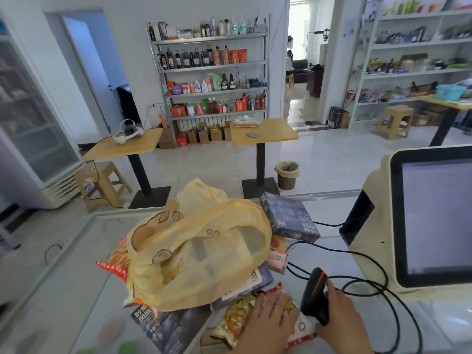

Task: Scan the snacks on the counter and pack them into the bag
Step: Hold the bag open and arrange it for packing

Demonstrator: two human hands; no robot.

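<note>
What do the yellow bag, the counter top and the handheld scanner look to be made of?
The yellow bag looks like thin plastic film: semi-transparent, crinkled, contents showing through. The counter top is likely glass: see-through, greenish edges, reflections. The scanner seems hard moulded plastic, black and fairly matte with an orange stripe.

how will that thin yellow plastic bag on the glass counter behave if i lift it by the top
Probably floppy: the thin yellow plastic bag lies crumpled and slumped over snack packets. Likely to sag around the boxy grey shape showing through its film. Light itself, judging by the see-through film.
</note>
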